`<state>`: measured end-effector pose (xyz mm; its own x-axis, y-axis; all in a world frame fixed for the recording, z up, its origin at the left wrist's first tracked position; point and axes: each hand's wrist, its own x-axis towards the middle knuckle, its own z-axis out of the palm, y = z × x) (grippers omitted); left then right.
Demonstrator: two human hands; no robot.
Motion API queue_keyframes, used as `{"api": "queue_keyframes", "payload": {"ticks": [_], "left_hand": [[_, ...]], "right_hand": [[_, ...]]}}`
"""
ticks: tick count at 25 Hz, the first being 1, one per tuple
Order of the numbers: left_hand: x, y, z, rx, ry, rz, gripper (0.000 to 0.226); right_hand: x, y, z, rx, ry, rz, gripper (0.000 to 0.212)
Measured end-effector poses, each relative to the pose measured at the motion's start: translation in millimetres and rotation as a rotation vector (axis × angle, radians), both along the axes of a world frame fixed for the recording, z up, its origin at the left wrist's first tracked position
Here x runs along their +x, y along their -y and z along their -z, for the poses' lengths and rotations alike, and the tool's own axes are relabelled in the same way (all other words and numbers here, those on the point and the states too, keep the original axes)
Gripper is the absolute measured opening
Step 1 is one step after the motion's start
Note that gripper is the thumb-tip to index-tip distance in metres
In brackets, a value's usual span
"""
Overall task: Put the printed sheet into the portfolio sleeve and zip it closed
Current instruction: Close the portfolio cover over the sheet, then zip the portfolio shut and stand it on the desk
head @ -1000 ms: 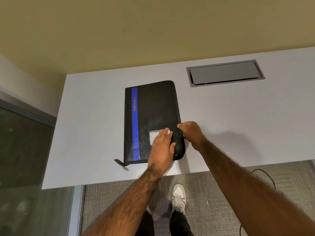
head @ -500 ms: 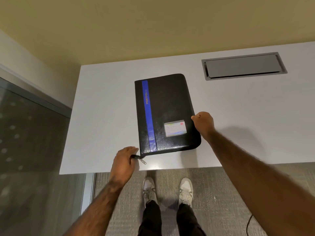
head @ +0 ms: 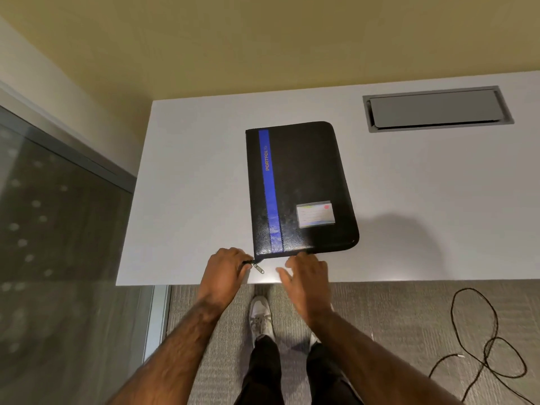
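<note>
Left hand [head: 226, 268] pinches the fabric zip end [head: 248, 262] beside its metal pull [head: 259, 268]; right hand [head: 306, 277] hovers loose-fingered at the near edge of the portfolio [head: 306, 176], glossy black, blue-striped, round-cornered, flat on the smooth white counter [head: 190, 200]

White tabletop [head: 190, 200], flat, its near edge in view. One black zip portfolio [head: 304, 171] lies flat on it, cover down, long side running away from that edge. Blue stripe [head: 270, 185] runs down the portfolio's left part; small label card [head: 315, 214] sits near its near-right corner. Metal zipper pull [head: 258, 268] lies on the tabletop just off the portfolio's near-left corner. Grey cable hatch [head: 435, 108] sits flush in the tabletop, well apart, far-right of the portfolio.
</note>
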<state>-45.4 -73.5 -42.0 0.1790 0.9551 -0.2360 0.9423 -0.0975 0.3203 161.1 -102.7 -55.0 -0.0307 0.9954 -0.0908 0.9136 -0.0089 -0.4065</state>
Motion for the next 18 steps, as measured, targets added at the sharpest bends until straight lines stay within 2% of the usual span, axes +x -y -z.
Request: {"api": "queue_keyframes", "payload": {"ticks": [3, 6, 12, 18], "left_hand": [[0, 1, 0, 0.014, 0.02, -0.002, 0.019], [-1, 4, 3, 0.003, 0.099, -0.031, 0.017], [-2, 5, 5, -0.023, 0.158, -0.027, 0.016], [-4, 4, 8, -0.045, 0.145, -0.029, 0.006]], "right_hand": [[-29, 10, 5, -0.107, 0.049, -0.039, 0.031], [-46, 7, 9, -0.118, 0.094, -0.065, 0.036], [-68, 0, 13, -0.056, 0.078, 0.005, 0.014], [-68, 4, 22, -0.012, 0.1, 0.051, 0.011]]}}
